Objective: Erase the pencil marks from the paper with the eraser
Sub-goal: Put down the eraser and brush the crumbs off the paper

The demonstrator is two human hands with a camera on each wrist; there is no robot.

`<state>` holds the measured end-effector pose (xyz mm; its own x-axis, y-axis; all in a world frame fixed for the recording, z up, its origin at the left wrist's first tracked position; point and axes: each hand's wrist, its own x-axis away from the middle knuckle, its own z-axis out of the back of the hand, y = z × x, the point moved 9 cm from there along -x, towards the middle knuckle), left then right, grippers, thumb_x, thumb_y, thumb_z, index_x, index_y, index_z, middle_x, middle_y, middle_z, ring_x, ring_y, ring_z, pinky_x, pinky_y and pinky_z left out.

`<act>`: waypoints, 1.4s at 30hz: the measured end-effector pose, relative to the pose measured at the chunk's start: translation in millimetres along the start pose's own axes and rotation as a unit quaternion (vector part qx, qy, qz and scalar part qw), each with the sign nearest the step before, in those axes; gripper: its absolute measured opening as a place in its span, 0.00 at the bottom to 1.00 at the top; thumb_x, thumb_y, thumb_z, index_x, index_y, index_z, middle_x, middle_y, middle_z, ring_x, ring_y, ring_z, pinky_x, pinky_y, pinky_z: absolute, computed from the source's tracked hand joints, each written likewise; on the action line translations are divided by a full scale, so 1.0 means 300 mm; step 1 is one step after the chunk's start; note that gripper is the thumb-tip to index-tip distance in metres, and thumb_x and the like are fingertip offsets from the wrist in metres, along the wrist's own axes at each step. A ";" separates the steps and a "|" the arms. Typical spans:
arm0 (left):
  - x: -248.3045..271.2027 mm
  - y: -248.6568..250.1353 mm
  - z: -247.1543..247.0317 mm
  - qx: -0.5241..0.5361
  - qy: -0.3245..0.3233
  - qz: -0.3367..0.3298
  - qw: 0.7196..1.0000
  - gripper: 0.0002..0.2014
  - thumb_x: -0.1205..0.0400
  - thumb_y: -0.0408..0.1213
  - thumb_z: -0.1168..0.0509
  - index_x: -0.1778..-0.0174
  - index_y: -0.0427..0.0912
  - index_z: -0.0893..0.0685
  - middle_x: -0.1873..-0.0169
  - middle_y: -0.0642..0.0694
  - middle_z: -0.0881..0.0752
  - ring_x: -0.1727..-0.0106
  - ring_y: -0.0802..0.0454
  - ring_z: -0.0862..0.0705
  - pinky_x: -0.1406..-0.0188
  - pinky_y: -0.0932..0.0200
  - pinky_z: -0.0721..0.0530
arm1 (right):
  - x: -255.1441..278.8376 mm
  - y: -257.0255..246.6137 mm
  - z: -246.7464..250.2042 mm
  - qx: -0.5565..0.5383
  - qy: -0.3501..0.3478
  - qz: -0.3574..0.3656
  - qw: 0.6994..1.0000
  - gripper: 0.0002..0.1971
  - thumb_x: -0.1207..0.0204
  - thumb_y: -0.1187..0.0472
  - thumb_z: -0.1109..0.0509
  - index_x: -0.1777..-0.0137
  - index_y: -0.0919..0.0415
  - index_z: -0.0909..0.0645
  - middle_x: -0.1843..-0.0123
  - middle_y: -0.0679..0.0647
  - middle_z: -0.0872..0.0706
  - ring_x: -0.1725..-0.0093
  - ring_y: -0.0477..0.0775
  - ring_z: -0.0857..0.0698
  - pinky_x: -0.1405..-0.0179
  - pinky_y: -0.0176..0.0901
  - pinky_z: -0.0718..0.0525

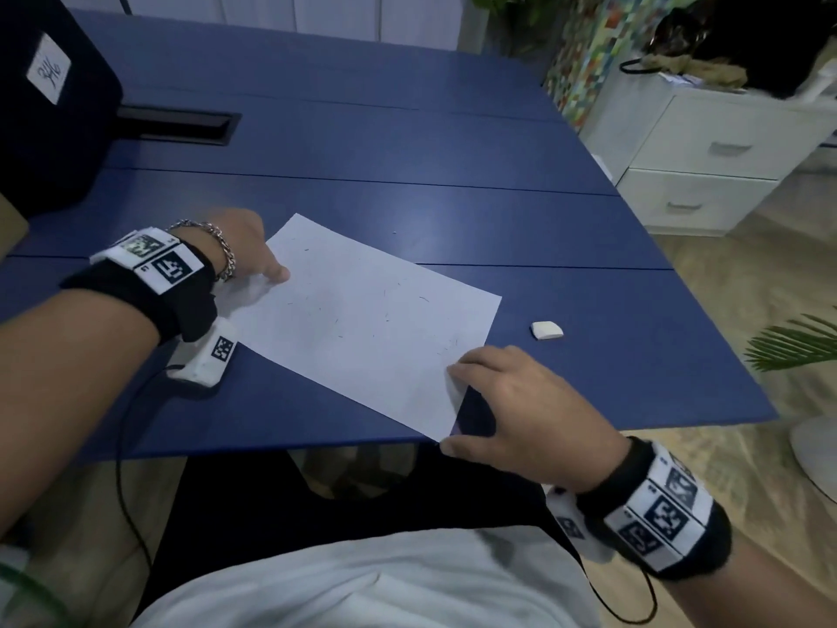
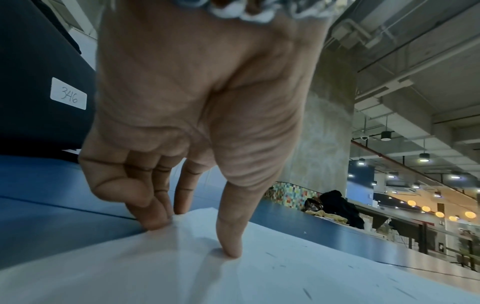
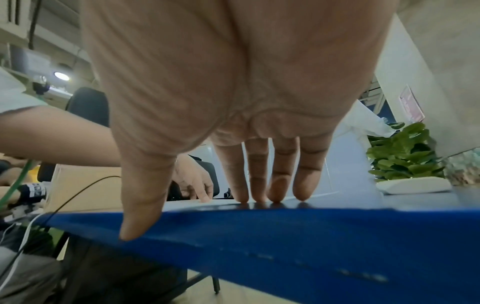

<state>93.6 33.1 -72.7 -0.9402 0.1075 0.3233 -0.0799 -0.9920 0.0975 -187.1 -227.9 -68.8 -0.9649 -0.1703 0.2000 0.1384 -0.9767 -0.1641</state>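
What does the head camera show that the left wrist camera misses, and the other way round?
Only the head view shows the eraser, lying untouched on the table to the right of the paper, and the right hand, fingers resting at the paper's near right corner. Only the left wrist view shows, close up, the left hand with its thumb and fingertips pressing the paper's edge, plus the ceiling lamps far off. Both show the left hand, the paper with short pencil marks, the blue table and the dark case labelled 346.
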 end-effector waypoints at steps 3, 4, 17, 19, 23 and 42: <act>-0.002 -0.012 -0.016 0.017 -0.026 0.004 0.999 0.25 0.34 0.59 0.16 0.58 0.41 0.12 0.62 0.43 0.09 0.56 0.38 0.11 0.43 0.41 0.11 | 0.008 0.004 -0.026 0.028 0.010 0.012 0.999 0.44 0.32 0.25 0.28 0.19 0.45 0.29 0.24 0.37 0.26 0.32 0.49 0.25 0.32 0.46 0.20; -0.004 -0.019 -0.023 0.029 -0.037 0.004 0.999 0.28 0.38 0.61 0.16 0.57 0.41 0.11 0.61 0.43 0.08 0.56 0.38 0.10 0.42 0.40 0.11 | 0.010 0.004 -0.036 0.039 0.015 0.017 0.999 0.43 0.31 0.28 0.27 0.18 0.44 0.29 0.25 0.38 0.26 0.32 0.50 0.25 0.33 0.48 0.19; 0.114 -0.156 -0.071 0.220 -0.066 -0.043 0.972 0.12 0.21 0.36 0.21 0.61 0.37 0.18 0.67 0.40 0.14 0.64 0.44 0.21 0.62 0.54 0.26 | 0.113 0.030 -0.037 -0.098 0.174 0.011 0.980 0.15 0.19 0.50 0.28 0.34 0.37 0.11 0.53 0.43 0.28 0.52 0.49 0.24 0.57 0.46 0.17; 0.182 -0.173 -0.085 0.276 -0.090 -0.057 0.955 0.09 0.18 0.29 0.24 0.60 0.36 0.18 0.68 0.38 0.14 0.67 0.47 0.21 0.67 0.57 0.25 | 0.141 0.049 -0.037 -0.131 0.187 0.001 0.974 0.17 0.21 0.56 0.27 0.36 0.38 0.10 0.54 0.43 0.29 0.53 0.49 0.22 0.57 0.45 0.17; 0.325 -0.211 -0.115 0.317 -0.121 -0.086 0.937 0.04 0.17 0.28 0.27 0.49 0.33 0.10 0.55 0.31 0.09 0.63 0.50 0.17 0.64 0.59 0.21 | 0.202 0.065 -0.050 -0.179 0.188 -0.004 0.966 0.23 0.22 0.65 0.25 0.34 0.39 0.10 0.55 0.44 0.26 0.53 0.46 0.19 0.56 0.38 0.18; 0.758 -0.217 -0.383 0.514 -0.171 -0.078 0.837 0.15 0.26 0.47 0.19 0.47 0.42 0.06 0.50 0.38 0.06 0.51 0.39 0.06 0.57 0.55 0.06 | 0.406 0.118 -0.340 -0.691 0.073 -0.225 0.684 0.13 0.10 0.62 0.35 0.32 0.68 0.16 0.37 0.63 0.08 0.40 0.64 0.09 0.38 0.56 0.13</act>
<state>-153.1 114.6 -113.5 -0.7813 0.4167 0.4647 0.2997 -0.4026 0.8649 -322.5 -270.0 -148.7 -0.8667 0.2199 0.4478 -0.4246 0.1461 -0.8935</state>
